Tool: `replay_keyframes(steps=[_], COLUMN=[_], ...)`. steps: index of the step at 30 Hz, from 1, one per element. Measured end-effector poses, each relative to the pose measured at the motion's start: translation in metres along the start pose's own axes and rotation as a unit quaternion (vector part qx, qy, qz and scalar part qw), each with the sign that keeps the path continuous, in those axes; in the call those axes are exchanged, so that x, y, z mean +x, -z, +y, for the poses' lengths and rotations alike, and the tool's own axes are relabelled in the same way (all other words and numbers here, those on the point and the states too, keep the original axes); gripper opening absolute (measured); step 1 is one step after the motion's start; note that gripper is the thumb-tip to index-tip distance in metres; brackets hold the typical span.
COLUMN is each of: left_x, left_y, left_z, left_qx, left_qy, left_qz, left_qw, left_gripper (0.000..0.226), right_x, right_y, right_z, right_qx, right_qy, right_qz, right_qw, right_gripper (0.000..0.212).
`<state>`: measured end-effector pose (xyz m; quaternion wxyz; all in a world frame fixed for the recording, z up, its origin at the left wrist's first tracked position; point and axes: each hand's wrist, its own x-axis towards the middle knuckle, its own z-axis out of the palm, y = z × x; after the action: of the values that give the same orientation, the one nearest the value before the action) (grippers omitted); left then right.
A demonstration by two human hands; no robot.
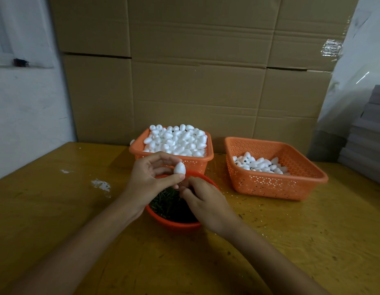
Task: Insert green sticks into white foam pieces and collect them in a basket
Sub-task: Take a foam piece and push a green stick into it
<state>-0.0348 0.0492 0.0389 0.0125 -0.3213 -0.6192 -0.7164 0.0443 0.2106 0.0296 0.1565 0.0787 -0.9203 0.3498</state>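
We saw a wall of cardboard boxes (184,71) behind a yellow wooden table (57,209). From a red bowl (174,224) near the table's middle, an orange basket (197,161) heaped with plain foam pieces stood at twelve o'clock. A second, wider orange basket (280,188), its floor only partly covered with foam pieces, stood at two o'clock. Above the bowl, the left hand (148,177) pinched one white foam piece (180,168) upright between thumb and fingers. The right hand (204,201), at five o'clock from it, had its fingertips bunched just under the piece; we could not tell whether they held a stick. Loose green sticks (163,203) lay in the bowl. We judged the insertion step was in hand. Next, the stick would need pushing straight into the foam, and the piece dropping into the two o'clock basket.
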Motion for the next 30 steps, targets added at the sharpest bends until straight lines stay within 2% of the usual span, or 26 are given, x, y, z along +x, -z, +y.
replay_keyframes(steps=[5,11,13,22,27,30], left_x=[0.000,0.000,0.001,0.000,0.000,0.000], left_y=[0.000,0.002,0.002,0.000,0.000,0.000], left_z=[0.001,0.002,0.001,0.002,0.001,0.002], left_qx=[-0.019,-0.043,-0.048,-0.065,-0.063,-0.066], left_qy=[0.015,0.033,0.033,0.025,0.024,0.028], left_qz=[0.011,0.018,0.019,0.020,0.024,0.027], left_qw=[1.000,0.998,0.998,0.997,0.997,0.997], left_gripper=[0.032,0.042,0.042,0.042,0.040,0.043], right_x=[0.003,0.006,0.006,0.007,0.009,0.009], right_y=[0.001,0.006,0.008,0.013,0.015,0.015], right_z=[0.004,0.009,0.012,0.017,0.017,0.018], right_qx=[0.035,0.109,0.147,0.293,0.280,0.262], right_qy=[-0.009,-0.037,-0.039,-0.069,-0.068,-0.070], right_qz=[0.023,0.038,0.040,0.040,0.026,0.015], right_qw=[0.999,0.993,0.988,0.953,0.957,0.962], right_gripper=[0.025,0.009,0.002,0.005,0.021,0.021])
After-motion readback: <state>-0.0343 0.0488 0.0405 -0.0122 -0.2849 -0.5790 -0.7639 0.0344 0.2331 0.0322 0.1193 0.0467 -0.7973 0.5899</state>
